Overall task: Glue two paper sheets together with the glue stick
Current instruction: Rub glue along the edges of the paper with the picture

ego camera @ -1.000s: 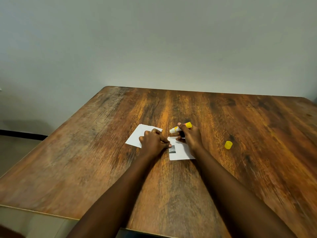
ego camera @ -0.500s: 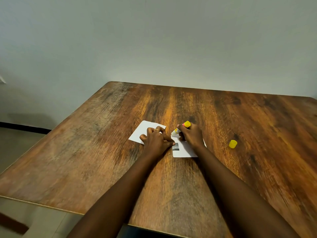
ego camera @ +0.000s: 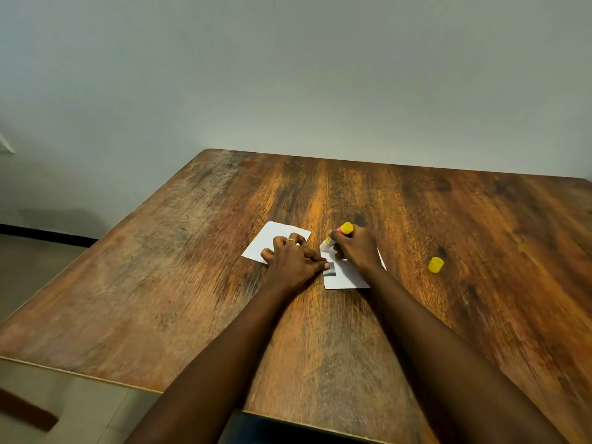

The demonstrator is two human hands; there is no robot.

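Two small white paper sheets lie side by side on the wooden table [ego camera: 192, 283]. My left hand [ego camera: 293, 261] rests across the left sheet [ego camera: 272, 238], and its fingertips press the near left edge of the right sheet [ego camera: 344, 278], beside a small dark picture on it. My right hand [ego camera: 355, 248] grips the yellow-ended glue stick [ego camera: 336, 237], tilted with its white tip down at the far left corner of the right sheet. The hand hides most of that sheet.
The yellow glue cap [ego camera: 435, 264] lies on the table to the right of the sheets. A pale wall stands behind the table's far edge. The floor shows past the left edge.
The glue stick tip has dropped from above the table onto the right sheet's far left corner. My left hand stays on the papers. The view has tilted a little.
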